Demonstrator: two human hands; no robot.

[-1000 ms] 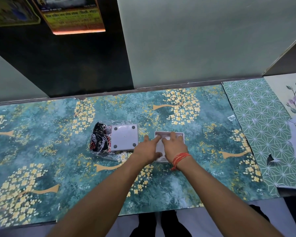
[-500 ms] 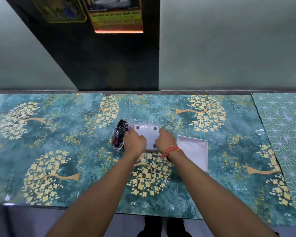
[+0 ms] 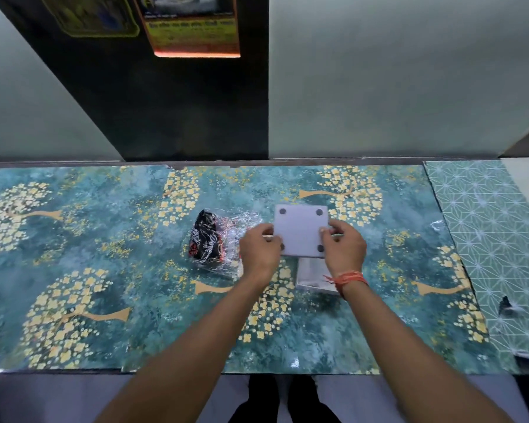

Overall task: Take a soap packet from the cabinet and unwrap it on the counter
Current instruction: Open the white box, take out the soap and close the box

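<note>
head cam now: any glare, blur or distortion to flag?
Head view: wide-angle bending shows in the counter edge and slanting walls; glare on the clear plastic wrap and a glossy spot on the counter covering; soft overall, poster text unreadable; left hand, right hand and white square piece fairly sharp.

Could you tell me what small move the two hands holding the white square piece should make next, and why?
Probably lower the white square piece onto the white tray just beneath it. The left hand and right hand grip its opposite edges, four dark dots facing up, and the crinkled plastic wrapper already lies aside.
</note>
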